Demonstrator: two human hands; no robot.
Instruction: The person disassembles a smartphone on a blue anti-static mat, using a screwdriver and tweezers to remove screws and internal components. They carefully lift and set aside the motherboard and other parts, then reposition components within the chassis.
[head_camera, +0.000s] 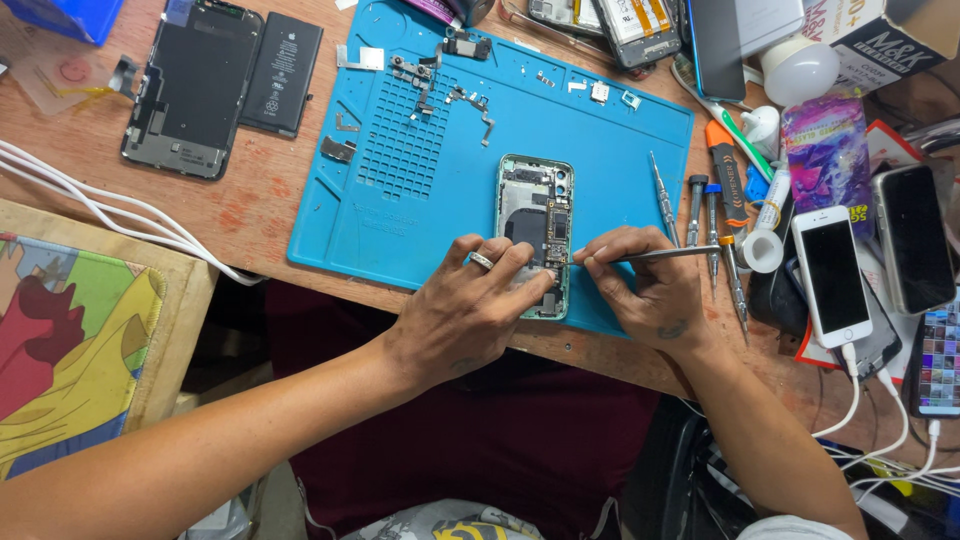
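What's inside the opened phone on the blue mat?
The opened phone shows a circuit board and silver shielding. Its lower end is covered by the left hand and right hand.
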